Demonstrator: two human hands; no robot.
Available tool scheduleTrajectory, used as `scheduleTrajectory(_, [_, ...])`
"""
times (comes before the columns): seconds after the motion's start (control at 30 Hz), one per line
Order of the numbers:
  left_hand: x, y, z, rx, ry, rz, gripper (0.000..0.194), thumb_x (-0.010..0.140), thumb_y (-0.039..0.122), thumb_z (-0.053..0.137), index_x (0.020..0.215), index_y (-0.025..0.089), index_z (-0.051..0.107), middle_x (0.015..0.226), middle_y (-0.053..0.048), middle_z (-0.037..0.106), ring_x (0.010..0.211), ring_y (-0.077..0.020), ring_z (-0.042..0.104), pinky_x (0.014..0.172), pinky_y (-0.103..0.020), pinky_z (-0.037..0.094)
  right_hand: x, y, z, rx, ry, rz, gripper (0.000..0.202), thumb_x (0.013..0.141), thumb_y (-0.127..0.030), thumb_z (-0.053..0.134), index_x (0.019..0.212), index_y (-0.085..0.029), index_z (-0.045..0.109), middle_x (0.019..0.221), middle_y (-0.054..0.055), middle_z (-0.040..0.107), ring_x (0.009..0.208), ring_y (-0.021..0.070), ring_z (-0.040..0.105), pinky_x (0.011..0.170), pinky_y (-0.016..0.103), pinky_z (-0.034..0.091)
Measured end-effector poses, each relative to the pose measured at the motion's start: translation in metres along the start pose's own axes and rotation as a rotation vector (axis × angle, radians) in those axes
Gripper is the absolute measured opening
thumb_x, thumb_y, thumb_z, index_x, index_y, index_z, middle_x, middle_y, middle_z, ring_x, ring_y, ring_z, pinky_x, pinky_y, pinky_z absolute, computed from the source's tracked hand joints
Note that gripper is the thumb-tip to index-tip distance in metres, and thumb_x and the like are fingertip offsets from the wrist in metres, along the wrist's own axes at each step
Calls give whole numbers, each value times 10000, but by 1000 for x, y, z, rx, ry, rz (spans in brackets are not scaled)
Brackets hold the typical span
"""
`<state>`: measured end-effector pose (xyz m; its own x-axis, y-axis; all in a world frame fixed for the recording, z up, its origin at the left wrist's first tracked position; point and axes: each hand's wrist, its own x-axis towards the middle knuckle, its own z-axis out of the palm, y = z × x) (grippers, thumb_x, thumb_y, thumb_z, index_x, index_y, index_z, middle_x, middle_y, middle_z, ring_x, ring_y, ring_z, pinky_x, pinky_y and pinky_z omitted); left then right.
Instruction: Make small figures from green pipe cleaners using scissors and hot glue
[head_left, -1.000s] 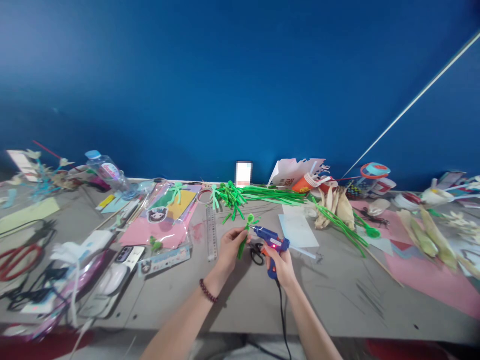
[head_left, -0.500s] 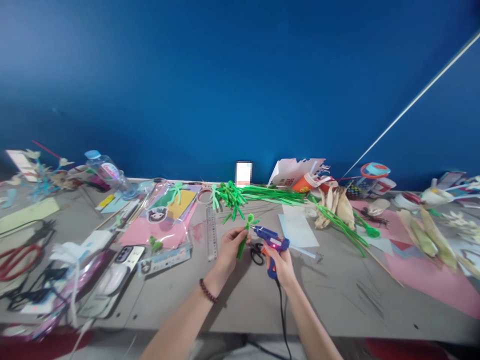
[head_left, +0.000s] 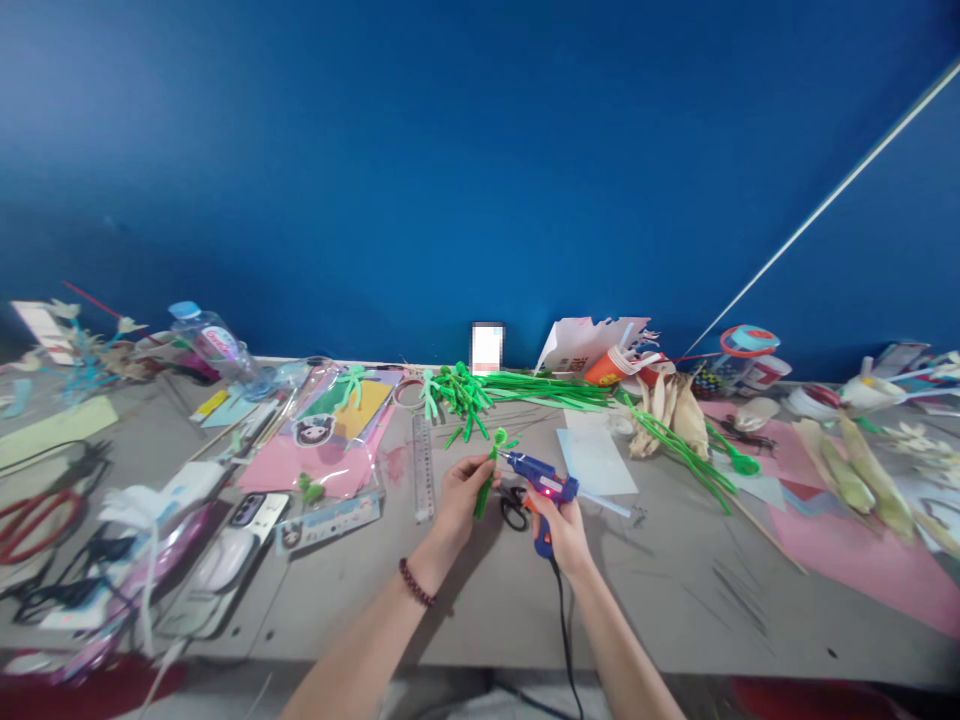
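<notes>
Between the fingers of my left hand (head_left: 466, 490) is a green pipe-cleaner piece (head_left: 485, 492) with a round curled top, held upright above the table. My right hand (head_left: 564, 525) is wrapped round the grip of a blue glue gun (head_left: 541, 480), whose small light glows red. The gun's metal nozzle points left and meets or nearly meets the piece just under its curl; whether they touch I cannot tell. Black-handled scissors (head_left: 514, 512) lie on the table between my hands, partly hidden by the gun.
Behind my hands lie bundled green pipe cleaners (head_left: 551, 388). A clear ruler (head_left: 424, 468) and a phone (head_left: 225, 565) lie to the left, near a plastic bottle (head_left: 214, 340). White paper (head_left: 600, 460) and dried husks (head_left: 686, 420) are at the right. The gun's black cord (head_left: 564, 630) runs over the front edge.
</notes>
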<state>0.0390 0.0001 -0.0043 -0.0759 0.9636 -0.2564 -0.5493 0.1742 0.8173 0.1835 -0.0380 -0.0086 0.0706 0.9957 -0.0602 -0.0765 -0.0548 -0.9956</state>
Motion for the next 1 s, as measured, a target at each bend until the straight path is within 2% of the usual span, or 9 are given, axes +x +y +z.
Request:
scheduleTrajectory(0.23, [0, -1, -1, 22, -7, 27, 242, 572, 273, 798, 724, 122, 687, 605, -21, 670, 534, -117, 605, 590, -241, 489, -1, 1, 0, -28, 26, 2, 396, 754, -497, 595, 546, -162, 561, 337, -15, 485, 299, 81, 378, 352, 217, 297])
scheduleTrajectory(0.53, [-3, 4, 4, 45, 8, 49, 265, 545, 290, 810, 700, 123, 675, 593, -17, 666, 536, -112, 605, 576, -230, 489, -1, -1, 4, 38, 63, 29, 388, 691, -515, 642, 563, -167, 528, 410, -22, 506, 305, 82, 412, 332, 211, 299])
scheduleTrajectory(1.0, [-2, 3, 3, 19, 13, 44, 289, 528, 293, 826, 707, 124, 674, 595, -25, 667, 529, -117, 606, 584, -242, 489, -4, -3, 3, -71, 41, 2, 437, 734, -470, 598, 424, -185, 479, 338, -5, 470, 315, 93, 410, 357, 222, 321])
